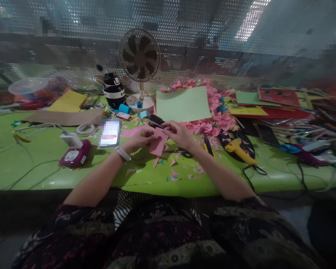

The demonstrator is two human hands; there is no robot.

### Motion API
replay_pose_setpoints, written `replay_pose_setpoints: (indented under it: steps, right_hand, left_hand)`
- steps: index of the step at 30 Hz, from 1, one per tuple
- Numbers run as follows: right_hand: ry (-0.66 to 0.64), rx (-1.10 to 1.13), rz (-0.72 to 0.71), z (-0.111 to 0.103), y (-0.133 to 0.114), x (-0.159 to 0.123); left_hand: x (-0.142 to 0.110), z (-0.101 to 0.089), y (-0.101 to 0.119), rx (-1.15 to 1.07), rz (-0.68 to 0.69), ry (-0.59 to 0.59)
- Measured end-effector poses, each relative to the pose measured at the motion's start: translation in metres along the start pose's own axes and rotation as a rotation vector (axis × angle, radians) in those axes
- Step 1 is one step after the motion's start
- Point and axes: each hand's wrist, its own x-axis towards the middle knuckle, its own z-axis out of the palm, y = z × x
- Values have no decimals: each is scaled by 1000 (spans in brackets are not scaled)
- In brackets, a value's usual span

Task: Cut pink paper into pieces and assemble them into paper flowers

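A piece of pink paper [157, 144] is held between my two hands, above a table strewn with scraps. My left hand [142, 139] pinches its left edge, with a pale watch band on the wrist. At the upper right edge of the same paper, the fingers of my right hand [177, 131] are pressed together. A black object [156, 120], its kind unclear, lies just beyond my right fingertips. Dark-handled scissors [186, 153] rest under my right wrist. More pink paper [130, 132] lies behind my left hand, and pink offcuts [173, 172] are scattered in front.
A phone with a lit screen [110, 133] and a purple power block [75, 155] stand left. Behind are a fan [140, 56], a dark bottle [113, 91], and a pale green sheet [183, 104] on pink paper pieces [224, 121]. A yellow glue gun [240, 150] lies right.
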Motion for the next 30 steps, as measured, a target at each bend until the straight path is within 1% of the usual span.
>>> replay_pose_setpoints:
  steps: [2, 3, 6, 8, 10, 15, 16, 18, 20, 23, 26, 30]
  right_hand:
    - [74, -128, -109, -3, -2, -3]
    - [83, -176, -176, -5, -3, -4]
    - [12, -252, -335, -8, -4, -8]
    - [-30, -285, -363, -6, -3, -10]
    - [-41, -300, -364, -1, 0, -11]
    - [13, -213, -433, 10, 3, -10]
    - [27, -188, -426, 11, 2, -10]
    - [67, -144, -368, 13, -1, -11]
    - [141, -93, -282, 14, -5, -12]
    - [261, 51, -176, 18, -6, -14]
    - [265, 190, -85, 21, -4, -12]
    - [248, 181, 8, 22, -2, -11]
  left_hand:
    - [1, -1, -1, -66, -6, 42]
    - [2, -2, -2, -109, 1, 66]
    - [5, -6, -6, -213, 25, 96]
    - [7, -7, -8, -243, 38, 92]
    - [7, -7, -9, -253, 40, 95]
    - [8, -2, -7, -341, 42, 191]
    - [7, -1, -6, -346, 51, 206]
    - [6, 1, -4, -342, 73, 205]
    - [5, 3, -2, -341, 88, 159]
    - [2, 6, 0, -371, 106, 93]
    - [0, 9, 1, -410, 99, 74]
    - [-2, 10, 1, -361, 123, 36]
